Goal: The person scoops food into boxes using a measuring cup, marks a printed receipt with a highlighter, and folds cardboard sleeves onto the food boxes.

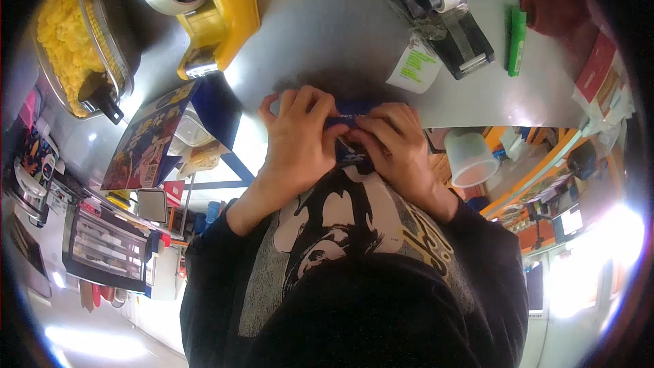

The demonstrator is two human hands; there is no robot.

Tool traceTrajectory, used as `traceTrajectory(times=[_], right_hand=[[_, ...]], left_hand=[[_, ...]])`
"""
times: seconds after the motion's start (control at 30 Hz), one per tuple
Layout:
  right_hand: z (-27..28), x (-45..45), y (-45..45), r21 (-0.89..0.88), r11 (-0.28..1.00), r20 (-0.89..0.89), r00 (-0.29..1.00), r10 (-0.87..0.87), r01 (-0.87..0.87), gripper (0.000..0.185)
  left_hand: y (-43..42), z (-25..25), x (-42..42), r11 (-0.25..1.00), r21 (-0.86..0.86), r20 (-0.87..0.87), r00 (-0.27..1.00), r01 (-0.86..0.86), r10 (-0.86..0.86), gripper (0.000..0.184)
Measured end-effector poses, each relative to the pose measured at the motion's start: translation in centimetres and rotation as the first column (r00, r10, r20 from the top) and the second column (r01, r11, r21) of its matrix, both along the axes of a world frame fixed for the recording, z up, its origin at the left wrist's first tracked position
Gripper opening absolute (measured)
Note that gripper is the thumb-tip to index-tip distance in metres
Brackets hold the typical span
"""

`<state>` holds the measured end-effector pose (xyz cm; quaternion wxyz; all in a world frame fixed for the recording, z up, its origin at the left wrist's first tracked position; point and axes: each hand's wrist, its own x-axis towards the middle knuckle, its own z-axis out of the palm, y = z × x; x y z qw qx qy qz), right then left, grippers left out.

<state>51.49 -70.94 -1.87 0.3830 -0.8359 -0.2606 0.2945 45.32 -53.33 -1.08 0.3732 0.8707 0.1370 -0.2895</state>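
Note:
At the table's near edge, a small dark blue item [349, 112] with pale lettering is pinched between both hands, close to the printed shirt. My left hand [300, 138] has its fingers curled on the item's left end. On the other end, my right hand [395, 142] is bent over it with the fingertips pressed in. The two hands are nearly touching, and they hide much of the item. Left of them stands a printed cardboard box [151, 140] with dark blue flaps.
A yellow tape dispenser [228, 10] and a basket of yellow pieces [68, 41] lie at the upper left. To the upper right are a black tape dispenser [449, 34], a white label [415, 67] and a green marker [516, 41]. A translucent tub [471, 160] is at the right.

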Motion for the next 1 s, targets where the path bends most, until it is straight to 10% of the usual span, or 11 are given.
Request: traceTrajectory(times=[0.53, 0.73, 0.87, 0.93, 1.0], right_hand=[[-1.0, -0.5, 0.5, 0.059, 0.996, 0.253, 0.965, -0.073, 0.06, 0.018], [-1.9, 0.3, 2.7, 0.097, 0.994, 0.498, 0.862, -0.096, 0.055, 0.026], [-0.3, 1.3, 7.2, 0.277, 0.96, 0.599, 0.775, -0.201, 0.035, 0.036], [0.4, -0.7, 9.7, 0.365, 0.931, 0.547, 0.814, -0.196, -0.021, 0.038], [0.4, -3.9, 13.1, 0.543, 0.83, 0.411, 0.902, -0.132, -0.126, 0.045]], left_hand=[[-0.9, -1.1, -1.0, 0.93, -0.097, 0.217, 0.904, -0.356, 0.369, 0.02], [1.3, 3.1, -3.4, 0.904, -0.072, 0.788, 0.533, -0.421, 0.31, 0.029], [5.5, 2.7, -11.1, 0.65, 0.058, 0.951, 0.24, -0.758, 0.195, 0.046], [8.4, 2.8, -14.0, 0.363, 0.046, 0.876, 0.212, -0.931, 0.433, 0.056], [12.6, 1.1, -15.8, 0.336, 0.169, 0.788, 0.332, -0.927, 0.518, 0.069]])
